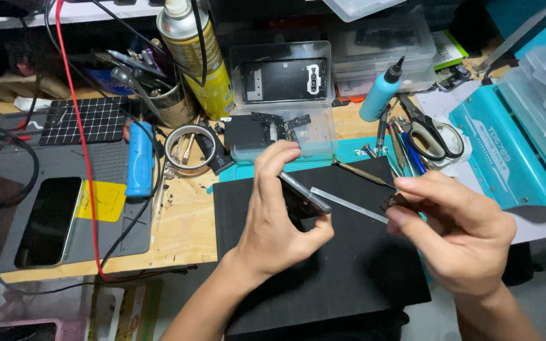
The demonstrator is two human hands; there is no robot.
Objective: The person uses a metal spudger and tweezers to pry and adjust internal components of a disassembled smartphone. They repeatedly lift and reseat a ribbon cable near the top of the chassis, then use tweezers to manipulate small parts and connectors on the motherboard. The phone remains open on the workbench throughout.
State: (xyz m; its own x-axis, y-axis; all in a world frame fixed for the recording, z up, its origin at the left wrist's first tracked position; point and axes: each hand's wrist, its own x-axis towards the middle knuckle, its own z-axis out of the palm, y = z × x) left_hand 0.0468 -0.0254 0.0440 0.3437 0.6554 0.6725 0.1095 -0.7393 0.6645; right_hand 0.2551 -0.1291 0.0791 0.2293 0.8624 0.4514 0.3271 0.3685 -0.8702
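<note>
Head view, looking down on a cluttered repair bench: near the centre of the frame the left hand (279,215) is pinched on a phone (304,197), thumb under its lower edge and fingertips along the upper one, so that it hangs tilted just above a black mat (349,278). The right hand (453,230), at centre right, is clamped on the dark handle end of a thin metal blade (347,204) whose tip reaches left to the phone's edge. The phone looks light, stiff and slick, and probably fragile along its glass, so a hold by the long edges, as now, seems the safe one; the blade appears thin and springy and best held by its handle. Above the hands, at upper centre, an open clear plastic box (284,82) has a black phone back cover (285,79) lying flat in its upper half, with small black brackets (276,125) and a dark plate in the lower half. At upper left a metal tin (173,104) stands crammed with tools beside a yellow spray can (198,60). More clear boxes (387,50) are stacked at upper right; what they hold cannot be made out. A second phone (48,221) lies flat at lower left.
</note>
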